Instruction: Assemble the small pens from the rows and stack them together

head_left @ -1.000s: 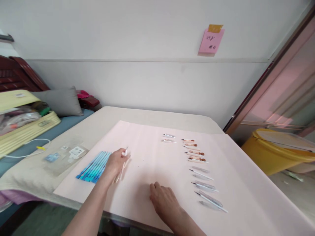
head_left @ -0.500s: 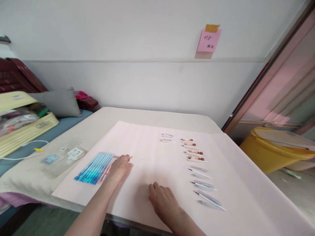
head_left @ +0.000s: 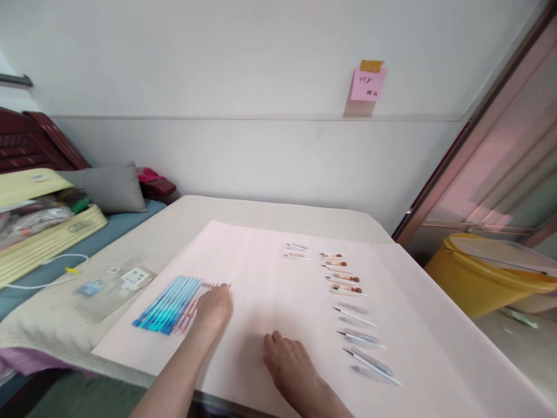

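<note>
My left hand (head_left: 215,307) lies palm down, fingers flat, on a few pink-tinted pens (head_left: 191,305). These lie right beside a tidy row of blue pens (head_left: 167,296) on the pale pink paper sheet (head_left: 270,273). One pen tip pokes out just past the fingertips. My right hand (head_left: 289,363) rests flat on the paper near the front edge, fingers loosely apart and holding nothing. Further right lie brown-ended pen pieces (head_left: 343,278), and nearer me clear caps with thin refills (head_left: 363,339). Two more small pieces (head_left: 298,251) lie at the back.
A clear plastic bag with labels (head_left: 117,278) lies on the tablecloth to the left. A yellow case (head_left: 43,235) and a grey pillow (head_left: 108,188) are on the bed at left. A yellow bin (head_left: 491,278) stands at right. A pink note (head_left: 368,84) hangs on the wall.
My left hand carried a pen from mid-paper back to the blue row and laid it down beside it. My right hand stayed in place. The view tilted slightly.
</note>
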The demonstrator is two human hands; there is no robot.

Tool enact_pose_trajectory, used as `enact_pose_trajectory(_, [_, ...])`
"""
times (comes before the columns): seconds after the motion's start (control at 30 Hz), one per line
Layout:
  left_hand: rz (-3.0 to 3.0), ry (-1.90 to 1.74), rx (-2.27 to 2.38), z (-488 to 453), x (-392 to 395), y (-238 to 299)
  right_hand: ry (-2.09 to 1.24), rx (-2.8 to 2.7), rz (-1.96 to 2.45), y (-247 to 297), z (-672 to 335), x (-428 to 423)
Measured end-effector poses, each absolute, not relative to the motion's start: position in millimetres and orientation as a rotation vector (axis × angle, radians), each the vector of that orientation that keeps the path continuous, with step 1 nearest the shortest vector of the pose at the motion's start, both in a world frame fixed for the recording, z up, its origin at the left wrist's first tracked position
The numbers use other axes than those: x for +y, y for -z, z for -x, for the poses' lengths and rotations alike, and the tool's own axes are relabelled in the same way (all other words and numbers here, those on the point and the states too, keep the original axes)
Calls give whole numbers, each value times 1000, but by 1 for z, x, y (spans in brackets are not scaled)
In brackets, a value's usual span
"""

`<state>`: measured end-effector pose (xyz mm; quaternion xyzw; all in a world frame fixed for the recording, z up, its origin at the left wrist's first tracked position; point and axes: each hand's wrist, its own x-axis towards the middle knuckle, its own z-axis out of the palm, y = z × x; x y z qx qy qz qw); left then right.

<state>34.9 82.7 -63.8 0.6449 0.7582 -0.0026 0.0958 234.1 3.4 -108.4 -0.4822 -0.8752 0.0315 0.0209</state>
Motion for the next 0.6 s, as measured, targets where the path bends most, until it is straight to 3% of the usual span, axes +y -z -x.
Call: enact_pose_trajectory(0.6, [-2105, -141, 1861, -91, 62, 53, -158, -2417, 1665, 92, -236, 43])
